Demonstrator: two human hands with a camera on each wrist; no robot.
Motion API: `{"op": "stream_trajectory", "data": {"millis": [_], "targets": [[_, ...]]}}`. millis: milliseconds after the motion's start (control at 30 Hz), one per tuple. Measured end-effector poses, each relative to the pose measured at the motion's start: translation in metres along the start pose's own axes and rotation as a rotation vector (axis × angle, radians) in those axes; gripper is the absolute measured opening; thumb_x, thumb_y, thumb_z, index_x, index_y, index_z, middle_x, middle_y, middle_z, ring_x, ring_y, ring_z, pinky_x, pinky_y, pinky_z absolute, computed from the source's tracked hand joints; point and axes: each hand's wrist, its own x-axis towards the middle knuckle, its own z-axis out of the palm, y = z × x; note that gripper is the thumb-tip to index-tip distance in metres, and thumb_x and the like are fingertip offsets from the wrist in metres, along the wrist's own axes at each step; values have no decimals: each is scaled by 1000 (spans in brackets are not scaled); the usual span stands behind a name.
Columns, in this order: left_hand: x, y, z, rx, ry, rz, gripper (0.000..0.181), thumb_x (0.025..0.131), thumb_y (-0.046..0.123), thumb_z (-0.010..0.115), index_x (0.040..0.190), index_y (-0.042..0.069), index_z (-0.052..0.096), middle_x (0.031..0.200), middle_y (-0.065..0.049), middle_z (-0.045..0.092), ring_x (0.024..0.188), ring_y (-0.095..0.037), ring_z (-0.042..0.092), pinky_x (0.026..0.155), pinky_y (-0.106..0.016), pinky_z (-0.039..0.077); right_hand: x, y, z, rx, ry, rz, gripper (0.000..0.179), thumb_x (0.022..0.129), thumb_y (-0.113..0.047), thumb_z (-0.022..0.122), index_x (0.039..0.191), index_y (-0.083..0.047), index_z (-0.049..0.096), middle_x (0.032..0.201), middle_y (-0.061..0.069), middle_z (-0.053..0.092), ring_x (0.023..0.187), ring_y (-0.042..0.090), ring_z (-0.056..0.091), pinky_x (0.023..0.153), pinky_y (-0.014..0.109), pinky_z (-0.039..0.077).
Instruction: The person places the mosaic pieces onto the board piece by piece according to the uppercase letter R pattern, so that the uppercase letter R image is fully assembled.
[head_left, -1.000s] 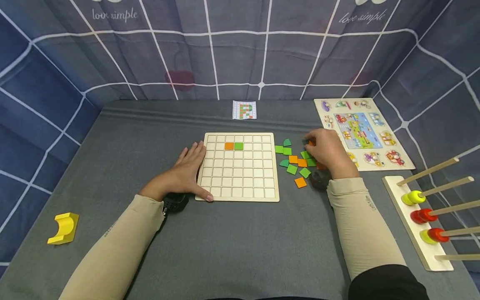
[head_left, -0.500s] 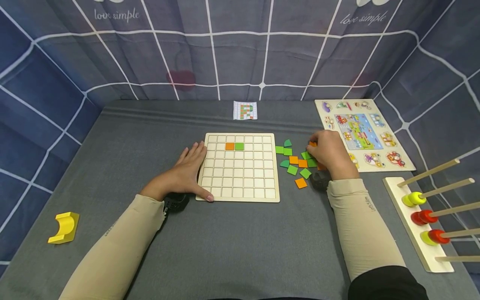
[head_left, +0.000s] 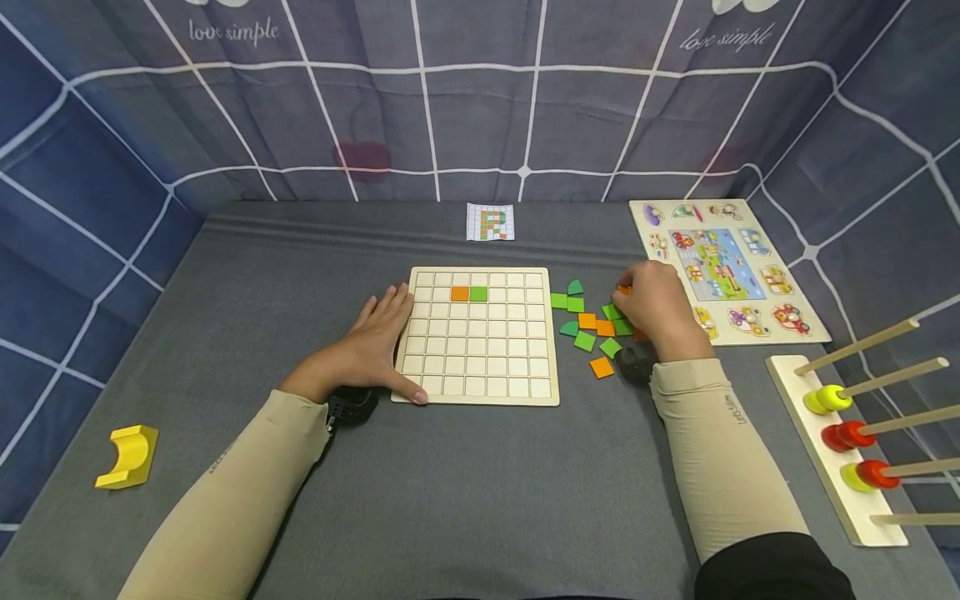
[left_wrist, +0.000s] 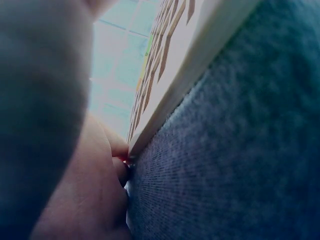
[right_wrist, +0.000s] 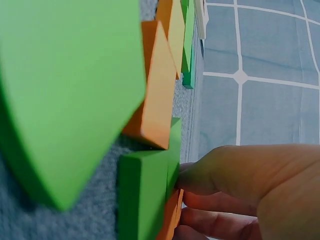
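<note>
In the head view a wooden grid board (head_left: 476,343) lies at mid-table. One orange square tile (head_left: 459,293) and one green square tile (head_left: 478,293) sit side by side in its second row. My left hand (head_left: 371,346) rests with spread, straight fingers along the board's left edge, thumb on the near corner. Right of the board, my right hand (head_left: 656,300) reaches into a loose group of green and orange tiles (head_left: 606,326). Its thumb and fingers pinch an orange tile (right_wrist: 172,216), seen low in the right wrist view beside a green tile (right_wrist: 142,195). The palm hides some tiles.
A small pattern card (head_left: 491,222) lies behind the board. At the back right is a picture puzzle board (head_left: 731,271). A wooden stacker with pegs and rings (head_left: 836,467) stands on the right; a yellow arched block (head_left: 129,457) lies at left.
My right hand has shifted slightly to the right among the tiles, with the orange tile at its fingertips. The left hand keeps its place on the board.
</note>
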Motion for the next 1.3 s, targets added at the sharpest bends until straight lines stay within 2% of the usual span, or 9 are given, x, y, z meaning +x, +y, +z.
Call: {"op": "stream_trajectory", "data": {"millis": [367, 833, 1300], "targets": [[-1, -1, 0, -4, 0, 4, 163, 58, 70, 95, 164, -8, -1, 171, -24, -11, 157, -36, -13, 123, -51, -11, -1, -3, 4, 24, 22, 7, 23, 92, -5, 70, 108, 11, 76, 109, 30, 70, 103, 46, 63, 90, 59, 50], [0, 0, 0, -7, 9, 6, 162, 59, 68, 95, 164, -10, 0, 171, -26, -10, 157, -38, -12, 122, -53, -10, 2, -2, 8, 102, 42, -25, 23, 90, 0, 72, 110, 10, 77, 107, 26, 74, 105, 44, 65, 97, 60, 45], [0, 1, -1, -18, 1, 2, 162, 60, 69, 95, 164, -9, -1, 171, -25, -11, 157, -38, -13, 122, -53, -11, 3, -4, 8, 133, 54, -50, 24, 91, 3, 71, 114, 9, 77, 109, 26, 73, 103, 43, 65, 90, 58, 51]]}}
